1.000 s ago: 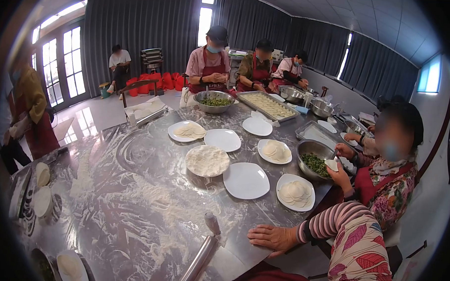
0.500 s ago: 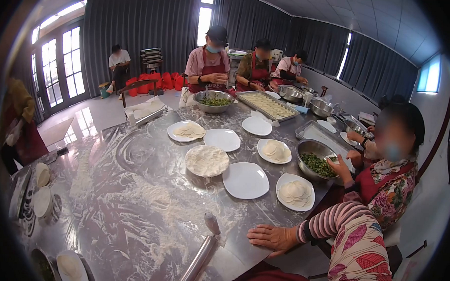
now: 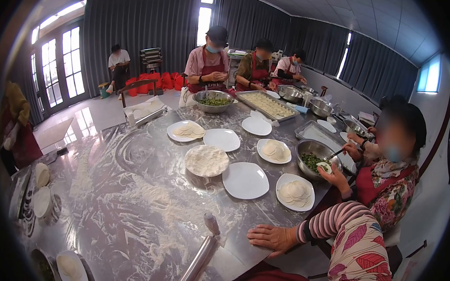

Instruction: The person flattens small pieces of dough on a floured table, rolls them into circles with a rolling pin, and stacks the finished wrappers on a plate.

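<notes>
My right hand (image 3: 271, 238) lies flat, palm down, at the edge of the metal table (image 3: 127, 246), its fingers stretched out and holding nothing. A striped cuff and a patterned sleeve cover that arm. To the left of the hand, apart from it, lies a metal rolling pin (image 3: 200, 258) with its handle pointing away. Beyond my hand are a bare white plate (image 3: 246, 181) and a plate of stacked round dough wrappers (image 3: 295, 193). My left hand is out of view.
A bowl of flour (image 3: 207, 161) stands mid-table amid scattered flour. On the right, a co-worker (image 3: 387, 176) holds a wrapper over a bowl of chopped green filling (image 3: 311, 161). Several people work at the far side around a tray of dumplings (image 3: 266, 105).
The co-worker on the right has brought a wrapper up in one hand and a utensil in the other over the filling bowl. My right hand has stayed still.
</notes>
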### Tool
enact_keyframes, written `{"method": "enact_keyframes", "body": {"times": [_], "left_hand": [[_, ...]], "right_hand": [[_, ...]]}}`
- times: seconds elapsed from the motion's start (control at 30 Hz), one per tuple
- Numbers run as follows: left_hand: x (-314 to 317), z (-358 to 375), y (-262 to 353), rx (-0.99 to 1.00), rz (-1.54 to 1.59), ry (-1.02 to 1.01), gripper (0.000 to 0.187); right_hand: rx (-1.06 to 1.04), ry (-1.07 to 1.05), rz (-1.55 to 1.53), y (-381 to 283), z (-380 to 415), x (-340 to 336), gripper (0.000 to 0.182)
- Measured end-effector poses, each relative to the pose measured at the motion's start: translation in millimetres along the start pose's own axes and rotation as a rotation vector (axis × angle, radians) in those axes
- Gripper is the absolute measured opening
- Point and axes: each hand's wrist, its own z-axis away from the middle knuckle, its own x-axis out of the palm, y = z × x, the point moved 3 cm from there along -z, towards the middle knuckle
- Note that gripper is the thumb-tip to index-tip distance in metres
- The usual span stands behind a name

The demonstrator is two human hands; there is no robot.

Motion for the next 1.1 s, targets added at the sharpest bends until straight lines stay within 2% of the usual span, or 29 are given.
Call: {"method": "enact_keyframes", "body": {"times": [1.1], "left_hand": [[1.1, 0.4, -0.3, 0.003, 0.011, -0.014, 0.08]], "right_hand": [[0.007, -0.015, -0.004, 0.7, 0.9, 0.9, 0.082]]}}
